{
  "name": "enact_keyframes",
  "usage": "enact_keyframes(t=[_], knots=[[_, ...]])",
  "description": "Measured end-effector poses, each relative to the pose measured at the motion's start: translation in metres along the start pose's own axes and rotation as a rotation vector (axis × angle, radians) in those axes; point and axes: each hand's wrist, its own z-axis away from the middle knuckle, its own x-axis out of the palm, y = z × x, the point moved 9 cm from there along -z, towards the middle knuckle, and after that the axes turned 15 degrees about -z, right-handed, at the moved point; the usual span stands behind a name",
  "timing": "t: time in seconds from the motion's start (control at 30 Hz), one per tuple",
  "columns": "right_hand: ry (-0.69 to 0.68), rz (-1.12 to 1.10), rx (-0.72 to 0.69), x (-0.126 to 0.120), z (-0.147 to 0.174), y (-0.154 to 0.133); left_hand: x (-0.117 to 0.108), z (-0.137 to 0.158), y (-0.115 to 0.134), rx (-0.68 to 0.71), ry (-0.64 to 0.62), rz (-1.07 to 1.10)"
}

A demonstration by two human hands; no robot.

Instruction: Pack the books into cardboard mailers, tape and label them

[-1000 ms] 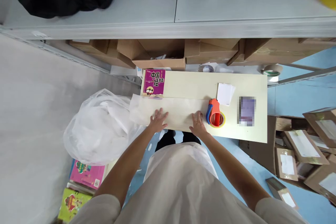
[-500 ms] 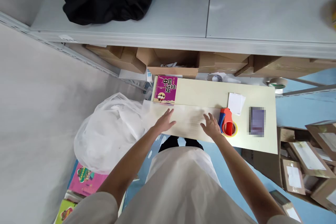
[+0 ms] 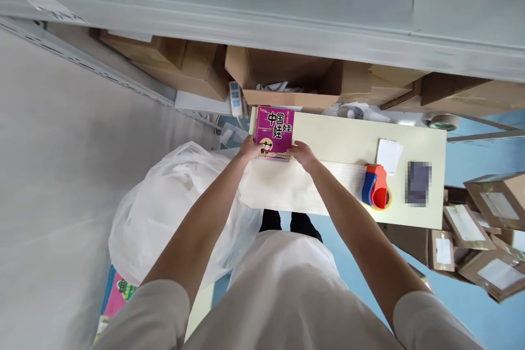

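A purple book [image 3: 274, 126] with large Chinese characters and two cartoon figures on its cover lies at the left end of the pale table. My left hand [image 3: 249, 149] grips its lower left edge. On its lower right edge, my right hand [image 3: 302, 153] closes from the other side. Between the book and my body, a sheet of thin white wrapping [image 3: 283, 186] is spread along the table's near side. It runs right to a red and blue tape dispenser [image 3: 377, 187] and left toward a big bundle of white plastic film [image 3: 176, 202].
White paper slips [image 3: 389, 156] and a blurred dark rectangle [image 3: 418, 183] lie on the table's [image 3: 340, 131] right half. Open cardboard boxes [image 3: 287, 99] stand behind, under a grey shelf [image 3: 246, 16]. Taped parcels [image 3: 492, 251] are piled at the right; a power strip [image 3: 235, 98] is at back left.
Both hands have moved from the white wrapping up to the purple book and taken hold of its sides. The camera view has shifted closer to the shelf.
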Motion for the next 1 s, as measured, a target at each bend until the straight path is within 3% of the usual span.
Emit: enact_keyframes(t=[0.17,0.37,0.47,0.67,0.73,0.83,1.0], knots=[[-0.061,-0.052,-0.028,0.014,-0.001,0.0,0.007,0.004,-0.003,-0.037,-0.07,0.037],[-0.143,-0.267,-0.083,0.023,0.005,-0.019,-0.012,0.01,0.024,0.057,-0.126,0.301],[-0.182,-0.276,-0.093,0.028,0.012,-0.031,-0.021,0.015,0.034,0.038,-0.148,0.376],[-0.152,-0.198,-0.144,0.0,0.063,-0.03,-0.013,0.064,0.05,0.09,-0.164,0.317],[-0.125,-0.185,-0.239,-0.024,0.09,-0.027,0.002,0.089,0.051,0.115,-0.149,0.253],[0.005,-0.102,-0.353,-0.076,0.131,-0.011,0.047,0.129,0.054,0.15,-0.226,0.159],[0.171,-0.032,-0.305,-0.156,0.171,0.038,0.133,0.178,0.056,0.12,-0.368,0.057]])
